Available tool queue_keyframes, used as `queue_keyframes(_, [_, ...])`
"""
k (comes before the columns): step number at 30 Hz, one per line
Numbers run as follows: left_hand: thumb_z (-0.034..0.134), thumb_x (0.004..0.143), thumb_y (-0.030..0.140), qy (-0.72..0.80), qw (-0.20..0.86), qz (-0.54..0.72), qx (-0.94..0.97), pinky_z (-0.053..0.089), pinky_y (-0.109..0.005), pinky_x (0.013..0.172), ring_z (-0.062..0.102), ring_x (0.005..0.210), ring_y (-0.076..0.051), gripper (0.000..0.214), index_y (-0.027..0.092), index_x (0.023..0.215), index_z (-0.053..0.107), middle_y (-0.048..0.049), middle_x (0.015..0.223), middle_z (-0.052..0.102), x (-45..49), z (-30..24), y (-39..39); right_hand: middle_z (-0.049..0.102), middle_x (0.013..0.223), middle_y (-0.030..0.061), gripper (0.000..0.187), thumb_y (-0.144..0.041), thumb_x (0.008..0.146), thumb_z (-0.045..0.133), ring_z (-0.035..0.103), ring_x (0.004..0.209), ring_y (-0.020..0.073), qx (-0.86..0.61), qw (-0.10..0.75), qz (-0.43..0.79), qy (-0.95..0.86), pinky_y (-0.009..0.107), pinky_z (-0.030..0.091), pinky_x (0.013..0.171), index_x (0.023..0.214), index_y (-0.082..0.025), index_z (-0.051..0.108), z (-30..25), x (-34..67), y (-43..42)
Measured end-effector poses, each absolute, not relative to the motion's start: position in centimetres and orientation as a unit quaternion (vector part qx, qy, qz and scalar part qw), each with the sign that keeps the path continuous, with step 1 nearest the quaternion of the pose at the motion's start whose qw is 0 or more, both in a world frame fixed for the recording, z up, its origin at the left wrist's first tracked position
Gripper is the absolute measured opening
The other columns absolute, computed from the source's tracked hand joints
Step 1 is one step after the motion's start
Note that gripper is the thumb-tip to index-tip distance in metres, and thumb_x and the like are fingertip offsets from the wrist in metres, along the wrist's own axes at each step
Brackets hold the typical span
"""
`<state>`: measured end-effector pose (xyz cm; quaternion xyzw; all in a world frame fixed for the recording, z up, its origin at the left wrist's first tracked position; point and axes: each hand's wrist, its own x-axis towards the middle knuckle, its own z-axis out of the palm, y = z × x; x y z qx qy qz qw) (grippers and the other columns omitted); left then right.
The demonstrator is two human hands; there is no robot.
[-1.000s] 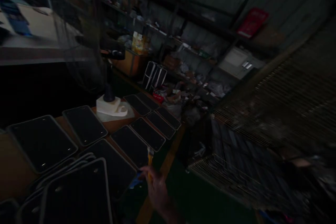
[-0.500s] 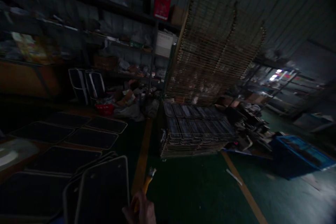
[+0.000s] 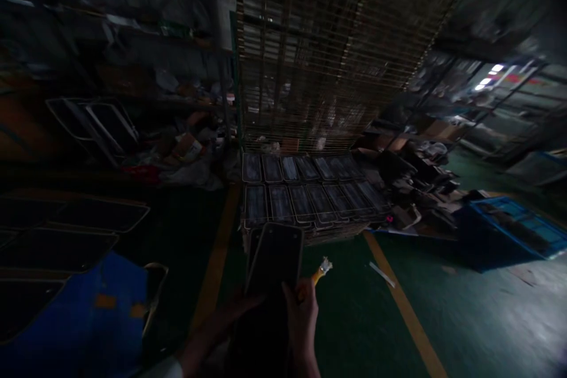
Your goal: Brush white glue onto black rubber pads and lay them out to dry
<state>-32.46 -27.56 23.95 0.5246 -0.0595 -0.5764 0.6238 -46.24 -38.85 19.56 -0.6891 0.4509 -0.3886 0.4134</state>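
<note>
A dark rectangular panel with rounded corners and a pale rim is held up in front of me. A second rim shows behind its left edge. My left hand grips the panel's left side, thumb across its face. My right hand is closed at the right edge, with its thumb on the panel. It also holds a paintbrush with a yellow handle, bristles pointing up and right. Just beyond stands a wire drying rack, bearing rows of similar panels.
More dark panels lie at the left, near a blue surface. Raised rack shelves hang above the loaded one. A blue bin stands at the right, beside piled scrap. A white strip lies on the green floor.
My view has swung right and nearer the rack. The panel, leaning at the lower left before, is now lifted in front of the rack. My left hand has come into view.
</note>
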Motion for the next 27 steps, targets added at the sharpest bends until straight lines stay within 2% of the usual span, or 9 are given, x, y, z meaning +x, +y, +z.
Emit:
queue_keyframes(4, [0.089,0.059,0.043,-0.096,0.601,-0.614,0.503,0.052,-0.045,0.100,0.065,0.114,-0.035,0.068,0.019,0.119,0.069,-0.0111,0.114,0.074,-32.2,21.3,-34.7,0.048,0.066,-0.0059,0.038,-0.053,0.078,0.070,0.046,0.060,0.0120,-0.668,0.389,-0.411,0.483,0.023,0.041,0.058,0.076,-0.023,0.047,17.3,-46.8,-45.5])
queue_keyframes(8, [0.089,0.060,0.039,-0.137,0.592,-0.634,0.478,0.051,-0.042,0.101,0.062,0.118,-0.033,0.065,0.022,0.119,0.068,-0.0088,0.120,0.072,-30.3,19.1,-43.4,0.047,0.065,-0.0063,0.045,-0.061,0.075,0.069,0.044,0.060,0.0121,-0.653,0.347,-0.427,0.521,0.023,0.040,0.058,0.072,-0.023,0.045,14.9,-46.0,-53.2])
queue_keyframes(10, [0.083,0.070,0.039,-0.153,0.586,-0.646,0.465,0.051,-0.043,0.100,0.063,0.116,-0.031,0.053,0.021,0.118,0.067,-0.0093,0.122,0.070,-28.9,18.4,-48.1,0.047,0.065,-0.0061,0.047,-0.065,0.074,0.068,0.044,0.060,0.0125,-0.650,0.323,-0.418,0.546,0.024,0.040,0.058,0.072,-0.023,0.046,14.4,-45.3,-57.5])
queue_keyframes(13, [0.065,0.090,0.039,-0.164,0.581,-0.660,0.447,0.053,-0.046,0.094,0.063,0.110,-0.026,0.036,0.019,0.120,0.063,-0.0101,0.125,0.064,-26.9,17.9,-55.0,0.048,0.066,-0.0057,0.050,-0.069,0.073,0.065,0.045,0.061,0.0135,-0.648,0.302,-0.388,0.582,0.025,0.040,0.059,0.073,-0.023,0.047,14.7,-43.9,-63.9])
queue_keyframes(15, [0.060,0.093,0.037,-0.162,0.578,-0.669,0.438,0.054,-0.044,0.091,0.062,0.108,-0.024,0.033,0.019,0.121,0.061,-0.0095,0.126,0.061,-25.8,17.7,-58.9,0.050,0.068,-0.0051,0.050,-0.070,0.073,0.064,0.047,0.063,0.0143,-0.645,0.303,-0.365,0.599,0.025,0.041,0.059,0.077,-0.023,0.048,15.2,-42.7,-67.8])
queue_keyframes(22, [0.063,0.092,0.037,-0.146,0.570,-0.682,0.434,0.055,-0.045,0.089,0.064,0.105,-0.024,0.037,0.017,0.123,0.060,-0.0109,0.123,0.063,-23.1,15.7,-69.7,0.054,0.072,-0.0036,0.047,-0.069,0.076,0.061,0.051,0.065,0.0163,-0.646,0.309,-0.313,0.624,0.026,0.040,0.058,0.084,-0.025,0.047,14.4,-39.3,-78.4])
queue_keyframes(27, [0.079,0.076,0.035,-0.138,0.587,-0.662,0.446,0.054,-0.041,0.094,0.067,0.108,-0.030,0.047,0.018,0.118,0.068,-0.0134,0.110,0.074,-22.9,13.5,-75.2,0.058,0.077,-0.0005,0.049,-0.070,0.076,0.059,0.056,0.068,0.0191,-0.675,0.297,-0.287,0.611,0.029,0.041,0.060,0.089,-0.024,0.048,11.9,-39.2,-84.7])
